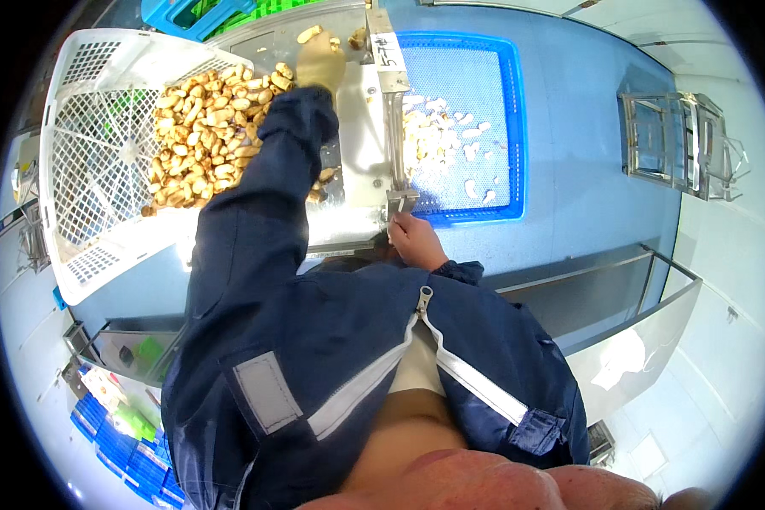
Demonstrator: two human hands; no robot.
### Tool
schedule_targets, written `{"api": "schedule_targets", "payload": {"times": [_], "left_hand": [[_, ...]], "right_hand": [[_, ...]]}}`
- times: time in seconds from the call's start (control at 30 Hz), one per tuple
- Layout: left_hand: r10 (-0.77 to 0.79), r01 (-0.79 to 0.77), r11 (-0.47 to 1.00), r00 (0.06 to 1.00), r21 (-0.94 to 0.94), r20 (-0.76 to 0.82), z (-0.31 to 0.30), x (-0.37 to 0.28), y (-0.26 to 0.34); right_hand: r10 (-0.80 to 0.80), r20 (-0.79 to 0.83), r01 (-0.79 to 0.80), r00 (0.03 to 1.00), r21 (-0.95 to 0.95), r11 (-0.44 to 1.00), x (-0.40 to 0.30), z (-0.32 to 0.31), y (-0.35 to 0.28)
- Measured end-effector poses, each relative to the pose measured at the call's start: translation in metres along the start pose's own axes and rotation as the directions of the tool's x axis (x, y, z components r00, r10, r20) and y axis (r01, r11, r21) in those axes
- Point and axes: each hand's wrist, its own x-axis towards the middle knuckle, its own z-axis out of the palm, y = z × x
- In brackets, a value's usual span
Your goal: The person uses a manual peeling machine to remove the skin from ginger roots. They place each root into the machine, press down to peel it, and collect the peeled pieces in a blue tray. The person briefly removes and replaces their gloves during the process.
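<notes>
My left hand (320,62), in a pale glove, reaches over the steel worktop at the top. Its fingers are curled around a small mushroom (335,44), and another mushroom (309,34) lies at the fingertips. Bare and curled, my right hand (419,241) grips the near end block (401,201) of a long metal bar (395,137); its fingertips are partly hidden. Left of the bar is a pale cutting board (361,137). Beyond the bar, white cut pieces (430,137) lie in a blue perforated tray (515,127).
A tilted white plastic basket (54,166) with a heap of tan mushrooms (210,134) stands at left. A blue plastic stool or crate (197,25) is at the top. A metal rack (666,143) stands at far right. A metal-framed trough (644,338) is at lower right.
</notes>
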Motion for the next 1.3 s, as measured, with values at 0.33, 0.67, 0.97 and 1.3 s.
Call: {"api": "schedule_targets", "payload": {"times": [0.33,0.67,0.97,1.3], "left_hand": [[0.171,-0.166,0.985,0.977,-0.049,0.126,0.020,0.033,-0.026],[0.084,0.041,0.859,0.972,-0.510,0.220,0.013,-0.167,0.040],[0.200,-0.130,0.959,0.940,-0.253,0.278,-0.008,-0.177,0.038],[-0.194,0.353,0.832,0.908,-0.428,0.372,0.009,-0.188,0.037]], "right_hand": [[0.039,-0.136,-0.034,0.990,0.040,0.999,-0.012,0.006,-0.003],[0.077,-0.204,-0.051,0.976,0.129,0.990,-0.011,0.010,-0.015],[0.027,-0.120,-0.010,0.992,0.142,0.990,-0.009,-0.003,-0.020],[-0.210,0.092,0.162,0.973,0.373,0.914,-0.019,-0.027,-0.027]]}}
